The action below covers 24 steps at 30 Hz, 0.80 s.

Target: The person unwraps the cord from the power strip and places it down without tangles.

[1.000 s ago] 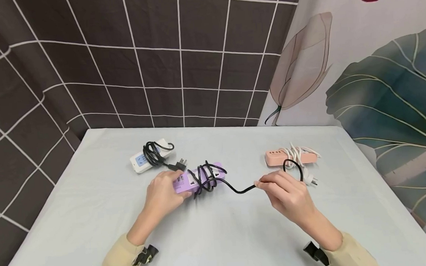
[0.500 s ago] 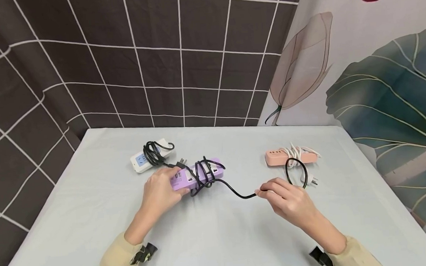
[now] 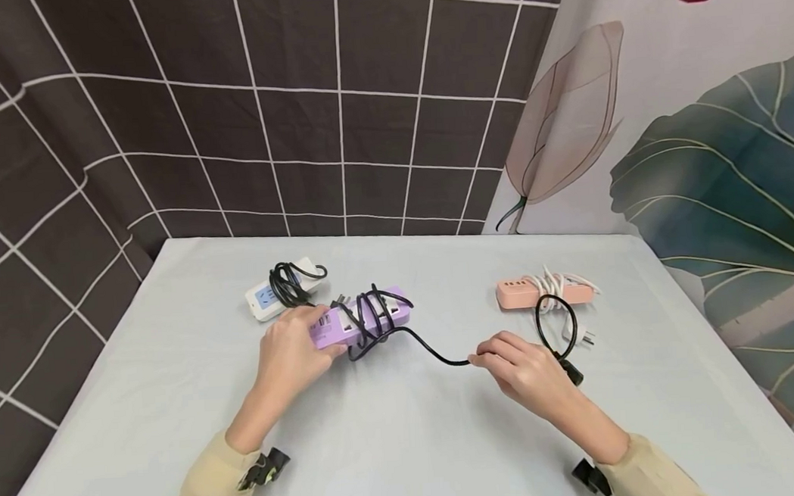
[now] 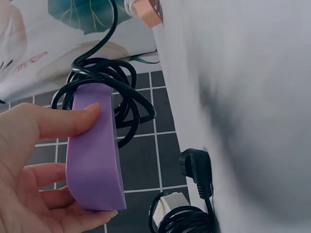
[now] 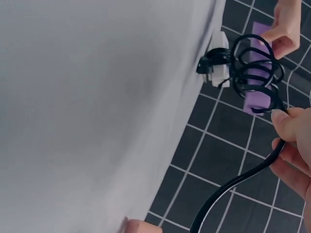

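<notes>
My left hand (image 3: 292, 351) grips the left end of a purple power strip (image 3: 327, 330), thumb on one side and fingers on the other. In the left wrist view, the purple power strip (image 4: 95, 150) is held up off the table. Loose loops of its black cord (image 3: 438, 358) wrap round its right half. To the right, my right hand (image 3: 524, 373) pinches the cord between thumb and fingers. Past that hand the cord bends in a loop, and its black plug (image 3: 572, 371) hangs beside the hand; the prongs are hidden.
A white power strip (image 3: 261, 302) with a coiled black cord lies at the back left, partly behind my left hand. At the back right lies an orange power strip (image 3: 512, 294) wrapped in white cord, its white plug (image 3: 575, 333) in front. A dark gridded curtain (image 3: 301, 125) borders the table's far edge.
The purple power strip has moved a little left and up with my left hand. My right hand has shifted slightly down and left, and the black plug has come into sight beside it.
</notes>
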{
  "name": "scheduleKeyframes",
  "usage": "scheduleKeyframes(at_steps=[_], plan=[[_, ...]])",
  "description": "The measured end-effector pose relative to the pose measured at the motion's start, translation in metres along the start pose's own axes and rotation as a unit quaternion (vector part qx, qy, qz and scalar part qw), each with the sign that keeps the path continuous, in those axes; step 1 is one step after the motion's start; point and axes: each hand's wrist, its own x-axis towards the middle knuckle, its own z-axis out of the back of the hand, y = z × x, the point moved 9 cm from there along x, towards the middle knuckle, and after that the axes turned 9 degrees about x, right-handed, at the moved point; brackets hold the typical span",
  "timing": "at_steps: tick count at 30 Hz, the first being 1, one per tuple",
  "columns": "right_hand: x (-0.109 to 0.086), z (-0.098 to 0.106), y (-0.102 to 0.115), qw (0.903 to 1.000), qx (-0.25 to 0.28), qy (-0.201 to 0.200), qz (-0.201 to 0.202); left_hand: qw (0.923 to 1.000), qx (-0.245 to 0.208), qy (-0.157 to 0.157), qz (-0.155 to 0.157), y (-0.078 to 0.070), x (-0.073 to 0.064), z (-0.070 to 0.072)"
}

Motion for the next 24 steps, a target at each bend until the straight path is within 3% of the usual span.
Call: scheduleKeyframes(at_steps=[7,17,24], plan=[[-0.008,-0.021,-0.011,0.9980,-0.001,0.051,-0.037,0.9999,-0.001,-0.016,0.000,0.002,0.000,0.009],[-0.019,-0.036,-0.027,0.9925,-0.033,0.061,-0.101,0.9998,-0.011,-0.015,0.001,-0.001,-0.002,0.011],[-0.026,-0.045,-0.043,0.9755,-0.060,0.096,-0.189,0.9998,-0.011,-0.019,-0.002,-0.004,-0.003,0.011]])
